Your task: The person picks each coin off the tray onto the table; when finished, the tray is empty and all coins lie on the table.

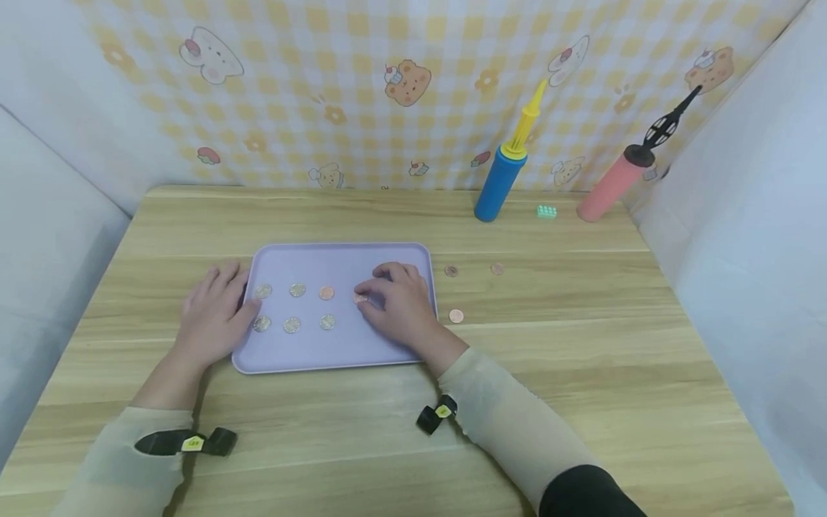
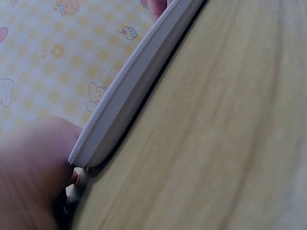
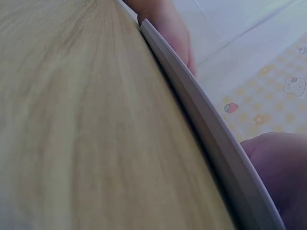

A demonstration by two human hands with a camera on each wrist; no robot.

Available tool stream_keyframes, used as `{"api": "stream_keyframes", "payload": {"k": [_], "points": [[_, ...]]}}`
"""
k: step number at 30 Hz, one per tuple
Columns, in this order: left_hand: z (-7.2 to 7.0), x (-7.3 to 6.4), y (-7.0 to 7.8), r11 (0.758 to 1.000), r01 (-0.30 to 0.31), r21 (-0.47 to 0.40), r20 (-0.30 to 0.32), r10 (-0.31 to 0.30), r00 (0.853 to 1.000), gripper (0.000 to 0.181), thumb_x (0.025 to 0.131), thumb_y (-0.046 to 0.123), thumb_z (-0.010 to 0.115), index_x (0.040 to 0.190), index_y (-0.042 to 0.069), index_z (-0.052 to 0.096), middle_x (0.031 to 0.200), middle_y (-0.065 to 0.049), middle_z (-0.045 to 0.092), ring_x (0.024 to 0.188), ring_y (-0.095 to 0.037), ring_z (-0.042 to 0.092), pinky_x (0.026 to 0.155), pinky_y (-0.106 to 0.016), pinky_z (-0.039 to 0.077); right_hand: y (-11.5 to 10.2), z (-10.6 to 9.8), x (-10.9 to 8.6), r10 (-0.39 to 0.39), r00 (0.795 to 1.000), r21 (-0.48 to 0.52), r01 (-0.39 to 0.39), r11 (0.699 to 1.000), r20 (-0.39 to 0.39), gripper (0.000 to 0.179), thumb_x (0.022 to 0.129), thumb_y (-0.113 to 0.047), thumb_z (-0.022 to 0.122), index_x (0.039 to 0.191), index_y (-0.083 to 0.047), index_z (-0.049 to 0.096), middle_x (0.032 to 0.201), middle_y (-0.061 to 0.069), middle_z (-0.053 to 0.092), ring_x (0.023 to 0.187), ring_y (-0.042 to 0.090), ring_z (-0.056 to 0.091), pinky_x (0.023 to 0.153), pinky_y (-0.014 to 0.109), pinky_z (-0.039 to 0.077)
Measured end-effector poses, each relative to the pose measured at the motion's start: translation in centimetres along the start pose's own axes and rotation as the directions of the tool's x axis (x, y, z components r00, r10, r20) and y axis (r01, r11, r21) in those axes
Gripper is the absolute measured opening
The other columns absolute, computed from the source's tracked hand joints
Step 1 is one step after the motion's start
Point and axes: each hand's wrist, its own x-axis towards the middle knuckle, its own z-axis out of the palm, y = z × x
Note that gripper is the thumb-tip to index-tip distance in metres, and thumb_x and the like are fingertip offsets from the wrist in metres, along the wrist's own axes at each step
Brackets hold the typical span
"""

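Observation:
A lilac tray lies on the table with two rows of coins in its left and middle part. My left hand holds the tray's left edge, thumb over the rim and fingers along the outside. The right hand reaches over the tray's right side. Its thumb and index finger pinch a copper coin, partly covered by the fingertips, at the end of the upper row. Left of it come another copper coin and a silver coin. The lower row holds silver coins, one a silver coin.
Right of the tray lie three copper coins, the nearest copper coin close to its edge. At the back stand a blue hand pump with a yellow nozzle and a pink hand pump, with a small mint toy brick between them.

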Motion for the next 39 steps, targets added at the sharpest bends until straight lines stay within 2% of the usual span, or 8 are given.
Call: {"api": "stream_keyframes", "payload": {"k": [6, 9, 13, 16, 20, 30, 34, 39], "points": [[-0.04, 0.08, -0.03, 1.0, -0.002, 0.011, 0.001, 0.002, 1.0, 0.065, 0.109, 0.031, 0.045, 0.164, -0.001, 0.034, 0.171, -0.033, 0.019, 0.157, -0.06, 0.005, 0.117, -0.081, 0.002, 0.07, -0.35, 0.22, 0.047, 0.997, 0.044, -0.05, 0.998, 0.068, 0.015, 0.098, -0.038, 0.077, 0.111, -0.03, 0.083, 0.144, 0.004, 0.058, 0.138, 0.032, 0.042, 0.116, 0.052, 0.032], [0.07, 0.06, -0.12, 1.0, 0.0, 0.014, 0.005, 0.0, 1.0, 0.065, 0.109, 0.031, 0.045, 0.164, -0.001, 0.033, 0.171, -0.033, 0.019, 0.157, -0.06, 0.005, 0.117, -0.081, 0.001, 0.16, -0.37, 0.15, 0.025, 0.998, 0.064, -0.029, 0.997, 0.062, 0.014, 0.097, -0.037, 0.079, 0.109, -0.029, 0.081, 0.143, 0.002, 0.061, 0.138, 0.031, 0.043, 0.116, 0.052, 0.032], [0.19, -0.04, -0.24, 1.0, 0.001, 0.015, 0.006, -0.001, 1.0, 0.066, 0.11, 0.032, 0.045, 0.165, -0.001, 0.033, 0.172, -0.032, 0.019, 0.157, -0.06, 0.005, 0.117, -0.08, 0.001, 0.32, -0.17, -0.07, -0.091, 0.996, 0.123, 0.089, 0.988, 0.008, 0.011, 0.096, -0.027, 0.083, 0.107, -0.028, 0.083, 0.125, -0.009, 0.074, 0.129, 0.023, 0.052, 0.111, 0.05, 0.035], [0.21, -0.1, -0.24, 1.0, 0.002, 0.014, 0.007, -0.002, 1.0, 0.066, 0.11, 0.033, 0.045, 0.165, 0.0, 0.032, 0.172, -0.032, 0.018, 0.157, -0.06, 0.004, 0.117, -0.081, 0.001, 0.39, -0.05, -0.27, -0.195, 0.98, 0.153, 0.197, 0.968, -0.029, 0.015, 0.094, -0.019, 0.085, 0.106, -0.027, 0.085, 0.109, -0.013, 0.079, 0.12, 0.017, 0.059, 0.105, 0.047, 0.038], [0.11, -0.12, -0.16, 1.0, 0.002, 0.01, 0.007, -0.002, 1.0, 0.066, 0.11, 0.032, 0.045, 0.165, -0.001, 0.032, 0.172, -0.032, 0.018, 0.157, -0.06, 0.005, 0.116, -0.082, 0.002, 0.42, 0.07, -0.35, -0.256, 0.965, 0.17, 0.262, 0.95, -0.059, 0.021, 0.09, -0.015, 0.087, 0.108, -0.024, 0.086, 0.104, -0.012, 0.08, 0.114, 0.015, 0.062, 0.1, 0.044, 0.041], [-0.01, -0.1, -0.23, 1.0, 0.006, 0.011, 0.005, -0.006, 1.0, 0.066, 0.11, 0.032, 0.045, 0.165, -0.001, 0.032, 0.172, -0.032, 0.018, 0.157, -0.06, 0.004, 0.116, -0.082, 0.002, 0.4, 0.03, -0.01, -0.204, 0.971, 0.361, 0.236, 0.902, -0.124, 0.029, 0.085, -0.011, 0.091, 0.114, -0.011, 0.084, 0.102, -0.004, 0.081, 0.101, 0.012, 0.067, 0.095, 0.028, 0.051], [-0.02, -0.1, -0.22, 1.0, 0.002, 0.013, 0.005, -0.002, 1.0, 0.066, 0.11, 0.033, 0.045, 0.165, 0.0, 0.033, 0.172, -0.032, 0.018, 0.157, -0.06, 0.005, 0.116, -0.082, 0.002, 0.42, -0.06, -0.01, -0.2, 0.973, 0.377, 0.228, 0.898, -0.112, 0.029, 0.086, -0.009, 0.09, 0.115, -0.009, 0.084, 0.1, -0.003, 0.082, 0.098, 0.012, 0.068, 0.093, 0.025, 0.051], [-0.09, -0.1, -0.16, 1.0, -0.001, 0.011, 0.0, 0.001, 1.0, 0.066, 0.11, 0.033, 0.045, 0.165, 0.0, 0.033, 0.172, -0.032, 0.018, 0.157, -0.06, 0.005, 0.115, -0.082, 0.003, 0.33, -0.18, 0.05, -0.19, 0.978, 0.36, 0.207, 0.91, -0.083, 0.033, 0.086, -0.008, 0.09, 0.118, -0.008, 0.082, 0.104, -0.001, 0.082, 0.099, 0.014, 0.069, 0.094, 0.026, 0.052]]}}
